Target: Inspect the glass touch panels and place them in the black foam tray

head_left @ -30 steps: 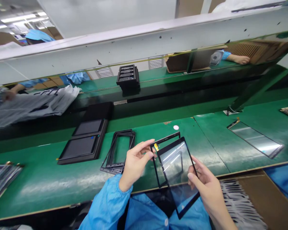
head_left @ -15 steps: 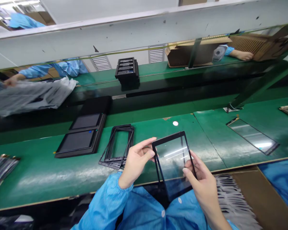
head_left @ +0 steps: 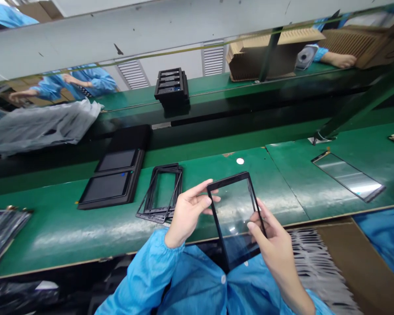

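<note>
"How's the grip right now?"

"The right hand (head_left: pixel 276 249) is closed on the right edge of a glass panel (head_left: pixel 236 214) with a thin black frame. Its thumb lies on the near face and its fingers curve round the edge."

"And the left hand (head_left: pixel 187 214)?"

"It's half open, with the fingers spread and the tips at the panel's left edge. I can't tell whether it's taking any weight."

"Where's the panel?"

"It's up between the hands, tilted, above the near edge of the green worktop (head_left: pixel 59 227). Its lower corner hangs over the blue gown (head_left: pixel 197 284)."

"What's closest on the worktop?"

"Just left of the left hand there's a pile of empty black frames (head_left: pixel 159 192). Beyond those is a black tray (head_left: pixel 133 183) holding two dark panels."

"Anything to the right?"

"A loose glass panel (head_left: pixel 348 177) lies flat and well apart from the hands, and a small white disc (head_left: pixel 240 161) sits behind the held one. Below the worktop's edge at right is a cardboard box (head_left: pixel 357 271)."

"Anyone else?"

"Yes, a co-worker's hand (head_left: pixel 341 61) and blue sleeve, far off at upper right."
</note>
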Available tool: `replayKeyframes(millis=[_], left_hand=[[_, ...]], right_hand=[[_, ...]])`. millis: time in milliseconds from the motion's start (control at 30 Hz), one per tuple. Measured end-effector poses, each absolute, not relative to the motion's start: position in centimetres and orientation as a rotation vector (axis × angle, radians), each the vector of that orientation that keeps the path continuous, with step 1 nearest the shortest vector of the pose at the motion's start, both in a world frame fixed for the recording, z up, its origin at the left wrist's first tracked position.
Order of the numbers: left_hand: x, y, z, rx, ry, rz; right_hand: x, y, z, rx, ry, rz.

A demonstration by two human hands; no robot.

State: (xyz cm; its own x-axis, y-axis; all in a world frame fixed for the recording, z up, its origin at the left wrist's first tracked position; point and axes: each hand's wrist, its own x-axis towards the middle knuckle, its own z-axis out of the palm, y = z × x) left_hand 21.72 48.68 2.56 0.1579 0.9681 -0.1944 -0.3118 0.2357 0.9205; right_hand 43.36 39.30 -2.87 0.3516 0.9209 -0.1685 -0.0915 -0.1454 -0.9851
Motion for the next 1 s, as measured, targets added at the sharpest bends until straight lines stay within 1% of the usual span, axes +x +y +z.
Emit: replayKeyframes(millis=[300,467,500,533,600,667,767,1000], left_hand=[[22.0,48.6,2.6,0.868,1.016,1.099],[21.9,48.2,3.1,0.912,1.078,1.076],[21.9,48.0,3.3,0.938,1.085,1.055],[21.8,47.8,3.6,0.965,1.090,1.032],[21.8,47.4,4.2,1.019,1.093,0.996],[21.7,47.1,4.6,1.067,1.096,0.980],[21.5,46.8,5.0,1.125,1.112,0.970],[20.5,46.8,4.1,1.188,1.116,0.952]], right_hand=[[43.2,38.9,-3.9,-1.500,-0.918,0.992],[44.4,40.1,-2.6,-1.556,-1.181,0.594],[44.9,40.6,-1.8,-1.523,-1.176,0.597],[45.4,41.3,-0.9,-1.481,-1.154,0.669],[46.4,42.5,0.9,-1.399,-1.093,0.915],[46.9,43.4,2.4,-1.362,-1.059,1.078],[46.6,44.0,3.5,-1.314,-1.017,1.093],[44.7,43.6,3.4,-1.258,-0.935,1.029]])
